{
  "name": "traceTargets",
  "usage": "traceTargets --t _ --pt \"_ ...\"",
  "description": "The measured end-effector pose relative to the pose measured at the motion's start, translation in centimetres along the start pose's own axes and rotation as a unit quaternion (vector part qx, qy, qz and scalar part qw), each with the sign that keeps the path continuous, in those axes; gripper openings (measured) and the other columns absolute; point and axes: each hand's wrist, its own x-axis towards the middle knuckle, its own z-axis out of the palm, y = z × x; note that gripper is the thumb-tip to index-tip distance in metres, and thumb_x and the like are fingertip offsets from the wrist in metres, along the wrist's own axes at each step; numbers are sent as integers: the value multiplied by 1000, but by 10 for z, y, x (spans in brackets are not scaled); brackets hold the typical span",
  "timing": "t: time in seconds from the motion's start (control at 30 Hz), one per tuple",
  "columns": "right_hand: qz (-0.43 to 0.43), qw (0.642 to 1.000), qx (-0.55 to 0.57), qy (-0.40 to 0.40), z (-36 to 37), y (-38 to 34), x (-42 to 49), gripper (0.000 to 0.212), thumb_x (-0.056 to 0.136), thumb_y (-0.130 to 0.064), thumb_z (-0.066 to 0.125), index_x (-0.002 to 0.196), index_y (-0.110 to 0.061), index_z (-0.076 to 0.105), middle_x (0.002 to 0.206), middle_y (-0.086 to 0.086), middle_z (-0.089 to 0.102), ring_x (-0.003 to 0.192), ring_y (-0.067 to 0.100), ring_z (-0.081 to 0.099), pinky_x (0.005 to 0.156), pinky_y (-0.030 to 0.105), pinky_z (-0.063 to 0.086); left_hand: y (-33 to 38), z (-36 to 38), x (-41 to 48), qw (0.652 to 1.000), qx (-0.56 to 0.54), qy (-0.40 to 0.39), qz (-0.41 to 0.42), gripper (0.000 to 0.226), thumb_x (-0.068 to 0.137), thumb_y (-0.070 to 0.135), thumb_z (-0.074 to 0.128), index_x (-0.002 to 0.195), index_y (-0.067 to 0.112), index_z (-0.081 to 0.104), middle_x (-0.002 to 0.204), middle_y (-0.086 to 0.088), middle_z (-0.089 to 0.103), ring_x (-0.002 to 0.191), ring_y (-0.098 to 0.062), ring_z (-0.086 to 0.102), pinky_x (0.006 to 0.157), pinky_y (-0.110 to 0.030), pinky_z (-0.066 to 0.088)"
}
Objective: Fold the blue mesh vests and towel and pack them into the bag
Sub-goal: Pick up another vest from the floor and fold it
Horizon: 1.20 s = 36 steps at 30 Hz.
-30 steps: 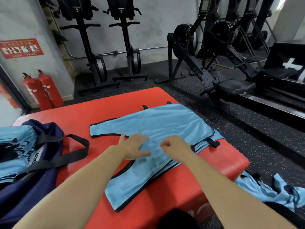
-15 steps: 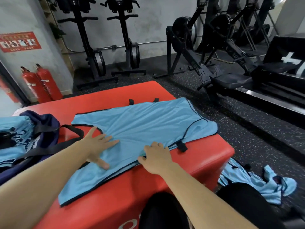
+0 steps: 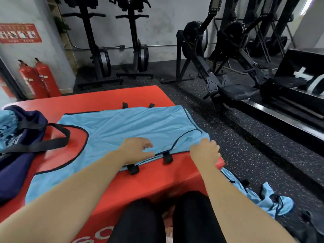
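Right hand [image 3: 205,151] moved rightward, gripping vest [image 3: 131,127] corner

Grey concrete wall [image 3: 166,23] at the back, stained, with a thin metal pipe [image 3: 157,46] running level along it. Red sign [image 3: 20,33] on the left wall, text too small to read. Two red fire extinguishers [image 3: 39,78] stand below it, touching. Two black upright machines [image 3: 138,51] stand against the back wall. Black rowing machines [image 3: 210,67] are lined up on the right, beside a black box [image 3: 301,67] with white marks. The floor [image 3: 245,146] is black rubber, speckled. Red padded desk [image 3: 105,97] in front. Bright patch [image 3: 306,4] top right.
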Motion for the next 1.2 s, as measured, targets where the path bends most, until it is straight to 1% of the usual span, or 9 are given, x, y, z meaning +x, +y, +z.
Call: traceTargets --t 0.23,0.3,0.4,0.47,0.6,0.73,0.97,1.07,1.2 --pt "128 987 62 -78 3 25 50 53 85 -36 59 131 -9 52 138 17 43 127 34 38 104 44 34 68 20 56 997 49 -5 -54 37 87 46 60 119 27 62 121 9 62 120 -16 54 98 -37 30" --pt "109 986 93 -82 6 23 61 38 86 -31 57 119 -14 61 129 14 52 122 33 43 100 42 35 70 23 64 996 40 25 -73 23 89 33 56 108 26 65 115 7 64 115 -18 55 95 -35 30" --pt "20 959 269 -83 11 18 73 8 86 -18 55 84 -13 61 92 10 61 92 28 55 85 40 43 68 16 70 990 -50 75 -113 18 91 33 54 105 29 65 110 8 67 111 -16 58 99 -35 35" --pt "17 949 304 -81 10 16 76 7 86 -15 54 91 -11 57 92 9 58 91 27 55 82 38 44 63 13 66 989 -77 97 -86 16 90 37 58 105 31 61 103 12 65 101 -12 59 98 -35 37" --pt "98 991 87 -27 10 23 76 50 87 -27 57 130 -6 44 135 17 46 126 35 42 102 43 35 45 20 39 989 -74 128 17 15 81 42 67 86 33 56 93 10 55 81 -10 50 90 -36 43" --pt "126 989 52 -62 15 28 71 71 82 -47 66 135 -4 44 141 19 41 130 34 37 105 44 31 27 24 7 994 92 61 2 31 73 62 57 82 33 65 88 11 50 88 -10 52 92 -35 35" --pt "50 995 75 -36 18 35 74 35 95 -25 48 125 -10 58 134 18 51 124 37 44 102 45 35 12 21 -33 977 204 13 -58 28 71 48 59 93 31 60 88 11 63 89 -11 57 88 -30 29" --pt "9 978 208 -32 15 34 76 20 97 -18 47 112 -8 56 117 17 60 113 37 53 93 42 40 11 19 -38 978 194 7 -76 20 80 24 56 99 29 58 100 9 62 96 -15 58 90 -30 35" --pt "-12 939 343 -26 5 25 76 2 97 -14 49 96 -13 47 95 9 58 91 28 55 78 32 37 9 19 -40 983 131 26 -129 16 80 14 54 92 25 56 94 7 59 87 -20 56 67 -28 36"
